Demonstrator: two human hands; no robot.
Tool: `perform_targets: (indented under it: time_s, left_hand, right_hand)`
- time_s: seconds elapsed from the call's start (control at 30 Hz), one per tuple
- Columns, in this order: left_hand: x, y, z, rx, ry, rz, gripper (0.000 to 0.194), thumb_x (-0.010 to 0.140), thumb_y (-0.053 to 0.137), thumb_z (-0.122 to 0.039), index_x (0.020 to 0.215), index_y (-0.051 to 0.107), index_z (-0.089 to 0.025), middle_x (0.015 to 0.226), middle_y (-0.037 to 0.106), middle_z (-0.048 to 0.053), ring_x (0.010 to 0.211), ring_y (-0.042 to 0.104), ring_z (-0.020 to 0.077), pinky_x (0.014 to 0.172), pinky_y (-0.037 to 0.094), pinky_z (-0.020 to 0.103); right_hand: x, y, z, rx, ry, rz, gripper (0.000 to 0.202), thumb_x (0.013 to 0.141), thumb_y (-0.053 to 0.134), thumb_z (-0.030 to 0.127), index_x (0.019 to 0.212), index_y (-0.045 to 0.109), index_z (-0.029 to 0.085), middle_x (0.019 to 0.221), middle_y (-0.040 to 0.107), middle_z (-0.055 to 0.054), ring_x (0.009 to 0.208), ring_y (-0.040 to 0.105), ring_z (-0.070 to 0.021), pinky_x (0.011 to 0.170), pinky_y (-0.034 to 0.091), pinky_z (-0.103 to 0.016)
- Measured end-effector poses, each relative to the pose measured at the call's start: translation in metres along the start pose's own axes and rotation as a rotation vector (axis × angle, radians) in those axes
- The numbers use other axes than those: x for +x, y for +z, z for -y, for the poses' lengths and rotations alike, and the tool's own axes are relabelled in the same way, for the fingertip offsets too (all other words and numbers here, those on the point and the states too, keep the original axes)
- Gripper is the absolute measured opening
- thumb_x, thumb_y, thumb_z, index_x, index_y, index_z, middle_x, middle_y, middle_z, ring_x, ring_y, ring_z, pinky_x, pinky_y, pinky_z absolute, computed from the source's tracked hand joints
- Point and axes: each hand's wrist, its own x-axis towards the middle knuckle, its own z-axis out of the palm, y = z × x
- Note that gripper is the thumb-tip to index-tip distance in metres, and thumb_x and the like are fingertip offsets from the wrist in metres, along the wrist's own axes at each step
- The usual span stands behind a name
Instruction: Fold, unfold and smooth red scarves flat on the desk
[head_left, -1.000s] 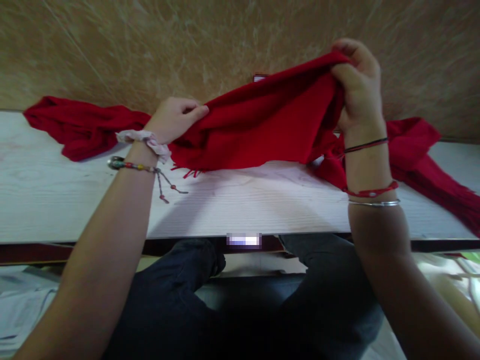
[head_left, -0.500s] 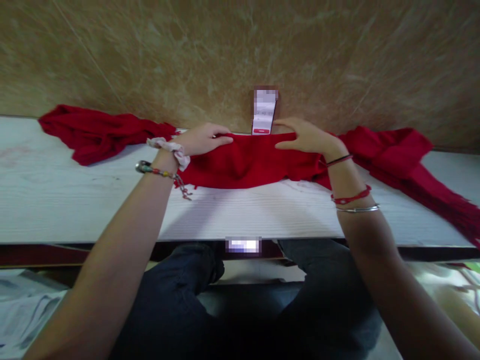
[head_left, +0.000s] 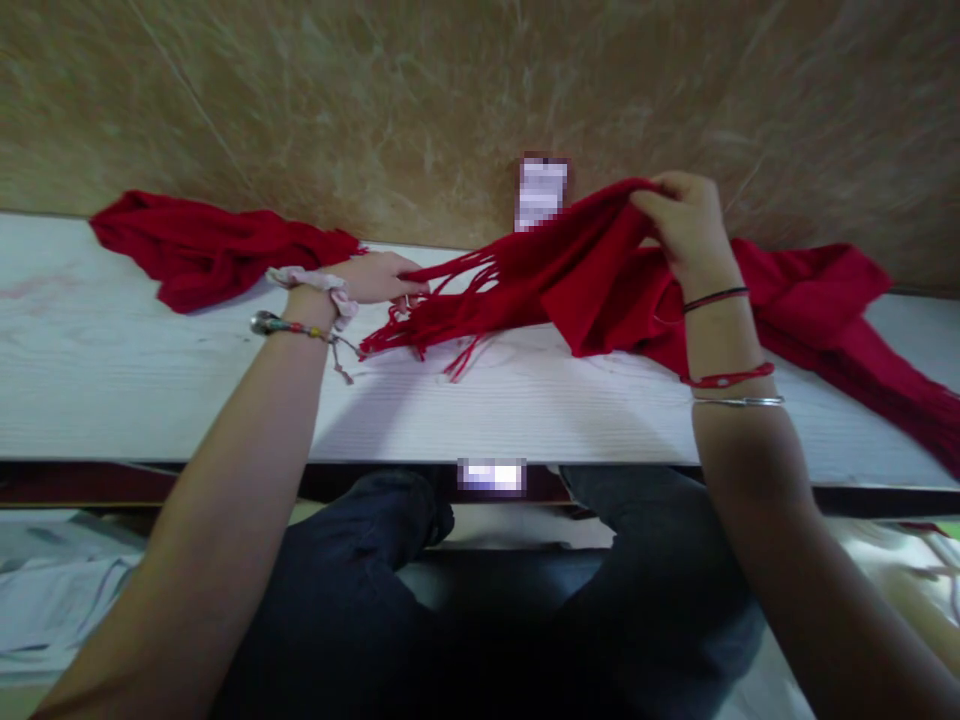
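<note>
A red fringed scarf (head_left: 525, 275) stretches between my two hands over the white table. My left hand (head_left: 382, 280) is closed on the fringe at its left end, and some loose strands hang down to the tabletop. Pinched in my right hand (head_left: 686, 220) is the scarf's upper edge, lifted so that the cloth drapes in folds below. Part of the cloth lies behind my right wrist, so where it joins the red fabric (head_left: 817, 300) to the right is hidden. Left of my left hand lies another bunched piece of red fabric (head_left: 217, 250).
A phone (head_left: 541, 192) leans against the brown marbled wall (head_left: 375, 110) behind the scarf. The white wooden table (head_left: 480, 420) is narrow, its front edge just above my knees. Papers (head_left: 60, 590) lie at the lower left.
My right hand has closed on the scarf and raised its edge up and to the right. My left hand now grips the fringe. The scarf, flat before, is pulled slanting and partly covers the phone's bottom.
</note>
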Motion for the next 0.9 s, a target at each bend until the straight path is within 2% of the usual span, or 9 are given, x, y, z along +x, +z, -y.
perform_targets:
  time_s: [0.1, 0.23, 0.3, 0.4, 0.47, 0.57, 0.73, 0.8, 0.9]
  left_hand:
    - [-0.004, -0.003, -0.002, -0.136, -0.008, -0.075, 0.045, 0.081, 0.038, -0.046, 0.099, 0.063, -0.013, 0.08, 0.066, 0.01, 0.073, 0.061, 0.0192, 0.072, 0.047, 0.033]
    - [0.002, 0.001, -0.036, -0.191, 0.044, -0.223, 0.046, 0.083, 0.042, -0.042, 0.117, 0.053, -0.014, 0.106, 0.062, 0.011, 0.097, 0.058, 0.02, 0.085, 0.044, 0.034]
    - [0.012, 0.012, -0.059, -0.236, 0.164, -0.285, 0.06, 0.078, 0.052, -0.042, 0.129, 0.04, -0.013, 0.128, 0.049, 0.014, 0.115, 0.048, 0.0216, 0.095, 0.039, 0.036]
    - [0.028, 0.03, -0.088, -0.36, 0.403, -0.26, 0.074, 0.071, 0.061, -0.039, 0.135, 0.031, -0.015, 0.144, 0.032, 0.009, 0.129, 0.032, 0.0202, 0.106, 0.027, 0.035]
    - [0.035, 0.035, -0.099, -0.487, 0.461, -0.171, 0.059, 0.076, 0.057, -0.035, 0.129, 0.04, -0.017, 0.135, 0.045, 0.006, 0.122, 0.042, 0.0176, 0.103, 0.032, 0.033]
    - [0.037, 0.028, -0.099, -0.596, 0.326, -0.175, 0.033, 0.083, 0.047, -0.033, 0.109, 0.056, -0.015, 0.108, 0.063, 0.006, 0.098, 0.057, 0.0184, 0.086, 0.044, 0.034]
    - [0.038, 0.004, -0.087, -0.667, 0.169, -0.507, 0.029, 0.085, 0.045, -0.033, 0.094, 0.061, -0.011, 0.101, 0.064, 0.006, 0.097, 0.056, 0.0187, 0.084, 0.043, 0.032]
    - [0.041, 0.001, -0.084, -0.634, 0.103, -0.556, 0.029, 0.086, 0.043, -0.031, 0.098, 0.06, -0.011, 0.107, 0.062, 0.004, 0.101, 0.053, 0.0167, 0.088, 0.041, 0.03]
    - [0.045, 0.004, -0.077, -0.449, -0.064, -0.532, 0.032, 0.088, 0.037, -0.026, 0.108, 0.056, -0.01, 0.114, 0.06, 0.005, 0.102, 0.053, 0.0159, 0.089, 0.041, 0.031]
  right_hand:
    - [0.0, -0.008, -0.012, -0.155, 0.016, -0.024, 0.007, 0.073, 0.052, 0.027, 0.067, 0.055, 0.027, 0.063, 0.055, 0.001, 0.06, 0.053, -0.0179, 0.057, 0.046, -0.038]
    - [-0.016, 0.004, 0.001, -0.207, -0.072, 0.375, 0.007, 0.07, 0.059, 0.028, 0.066, 0.06, 0.023, 0.064, 0.058, 0.001, 0.063, 0.054, -0.0175, 0.067, 0.046, -0.04]
    - [-0.026, 0.017, 0.017, -0.094, -0.16, 0.534, 0.01, 0.072, 0.058, 0.03, 0.068, 0.062, 0.023, 0.068, 0.061, 0.0, 0.066, 0.056, -0.0167, 0.07, 0.046, -0.038]
    - [-0.034, 0.031, 0.039, 0.04, -0.268, 0.59, 0.01, 0.074, 0.058, 0.034, 0.074, 0.063, 0.025, 0.077, 0.063, 0.0, 0.078, 0.057, -0.0168, 0.075, 0.046, -0.034]
    - [-0.033, 0.031, 0.045, -0.008, -0.272, 0.537, 0.009, 0.074, 0.059, 0.035, 0.077, 0.063, 0.027, 0.079, 0.064, 0.001, 0.083, 0.057, -0.0177, 0.076, 0.046, -0.033]
    - [-0.026, 0.021, 0.038, -0.175, -0.271, 0.328, 0.007, 0.075, 0.058, 0.03, 0.076, 0.063, 0.026, 0.079, 0.065, -0.001, 0.082, 0.057, -0.0189, 0.076, 0.045, -0.034]
    - [-0.032, 0.018, 0.018, -0.431, -0.285, 0.085, 0.019, 0.077, 0.054, 0.022, 0.094, 0.063, 0.021, 0.095, 0.063, -0.006, 0.087, 0.057, -0.0207, 0.08, 0.046, -0.037]
    - [-0.047, 0.026, 0.017, -0.477, -0.374, 0.131, 0.027, 0.082, 0.051, 0.028, 0.108, 0.058, 0.026, 0.111, 0.057, -0.006, 0.104, 0.051, -0.0221, 0.088, 0.043, -0.038]
    - [-0.072, 0.045, 0.012, -0.467, -0.539, 0.467, 0.034, 0.085, 0.049, 0.036, 0.118, 0.053, 0.028, 0.119, 0.052, -0.005, 0.113, 0.045, -0.0232, 0.094, 0.039, -0.039]
